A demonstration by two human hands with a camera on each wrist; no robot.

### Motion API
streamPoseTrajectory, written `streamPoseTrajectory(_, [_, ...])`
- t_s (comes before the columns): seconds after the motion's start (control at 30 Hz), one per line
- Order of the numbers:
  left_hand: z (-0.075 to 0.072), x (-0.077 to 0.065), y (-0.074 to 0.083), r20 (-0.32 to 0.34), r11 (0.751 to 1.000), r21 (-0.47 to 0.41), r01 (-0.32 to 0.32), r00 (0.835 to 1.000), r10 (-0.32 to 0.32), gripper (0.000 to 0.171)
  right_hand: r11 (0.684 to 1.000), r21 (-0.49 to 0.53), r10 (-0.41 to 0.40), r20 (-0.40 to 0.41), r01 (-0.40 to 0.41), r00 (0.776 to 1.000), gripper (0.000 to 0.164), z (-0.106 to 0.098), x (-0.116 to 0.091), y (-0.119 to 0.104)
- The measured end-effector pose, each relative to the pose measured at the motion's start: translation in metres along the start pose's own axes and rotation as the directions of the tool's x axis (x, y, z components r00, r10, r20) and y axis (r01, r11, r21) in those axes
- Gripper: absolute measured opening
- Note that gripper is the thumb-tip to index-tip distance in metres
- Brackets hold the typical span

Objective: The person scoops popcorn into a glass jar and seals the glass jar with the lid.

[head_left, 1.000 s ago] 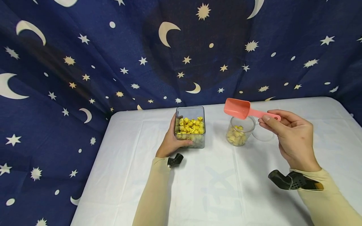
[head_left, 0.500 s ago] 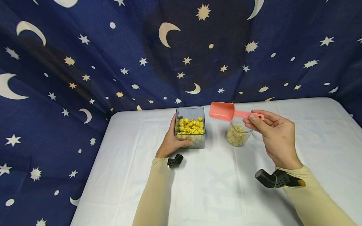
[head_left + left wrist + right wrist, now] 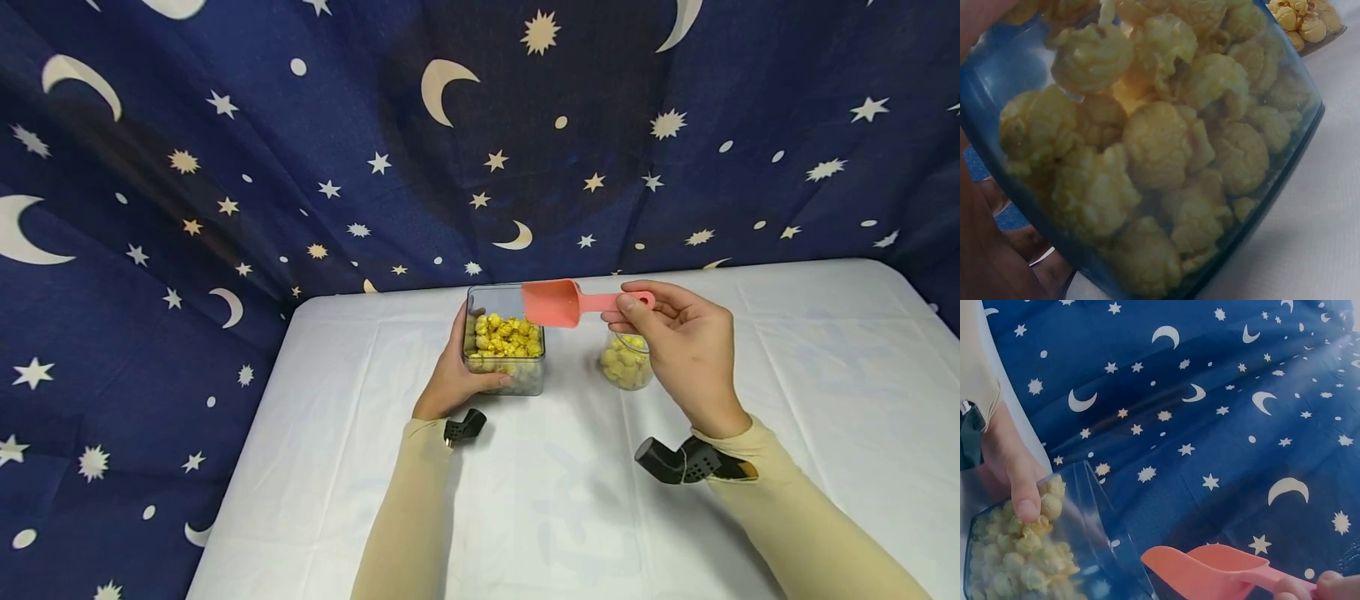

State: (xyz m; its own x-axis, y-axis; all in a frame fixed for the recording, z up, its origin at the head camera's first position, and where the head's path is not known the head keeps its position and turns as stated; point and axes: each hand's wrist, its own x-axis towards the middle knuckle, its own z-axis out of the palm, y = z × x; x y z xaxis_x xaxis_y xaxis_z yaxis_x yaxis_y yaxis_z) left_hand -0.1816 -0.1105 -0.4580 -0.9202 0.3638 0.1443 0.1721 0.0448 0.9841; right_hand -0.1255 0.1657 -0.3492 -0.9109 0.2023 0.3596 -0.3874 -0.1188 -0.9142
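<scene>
My left hand (image 3: pixel 457 379) grips a clear square container (image 3: pixel 531 379) from its left side, thumb across the front wall. Yellow popcorn (image 3: pixel 506 336) fills its lower part; the left wrist view shows the popcorn (image 3: pixel 1160 144) close up through the wall. Between thumb and fingers, my right hand (image 3: pixel 686 350) pinches the handle of a pink scoop (image 3: pixel 553 303). The scoop's bowl hangs over the container's right rim and looks empty in the head view. In the right wrist view the scoop (image 3: pixel 1210 575) is beside the container (image 3: pixel 1094 525).
A round clear jar (image 3: pixel 625 367) with some popcorn stands right of the container, partly behind my right hand. White cloth (image 3: pixel 555 500) covers the table. A dark blue curtain (image 3: pixel 337 125) with moons and stars hangs along the back and left.
My right hand has moved left with the scoop, from above the jar to the container's right rim. My left hand and the container have stayed in place.
</scene>
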Motion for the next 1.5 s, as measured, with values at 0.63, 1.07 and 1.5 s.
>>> streamPoseTrajectory(0.63, [-0.001, 0.000, -0.001, 0.002, 1.000, 0.006, 0.009, 1.000, -0.009, 0.129, 0.846, -0.440, -0.258, 0.158, 0.302, 0.953, 0.018, 0.034, 0.011, 0.010])
streamPoseTrajectory(1.07, [0.000, 0.001, -0.002, 0.001, 1.000, -0.007, 0.007, 1.000, -0.007, 0.128, 0.467, -0.682, -0.348, 0.443, 0.562, 0.826, 0.022, 0.061, 0.016, 0.002])
streamPoseTrajectory(1.5, [0.000, 0.001, -0.002, -0.004, 1.000, 0.008, 0.011, 1.000, -0.011, 0.129, 0.336, -0.689, -0.269, 0.583, 0.642, 0.767, 0.014, 0.087, 0.020, -0.005])
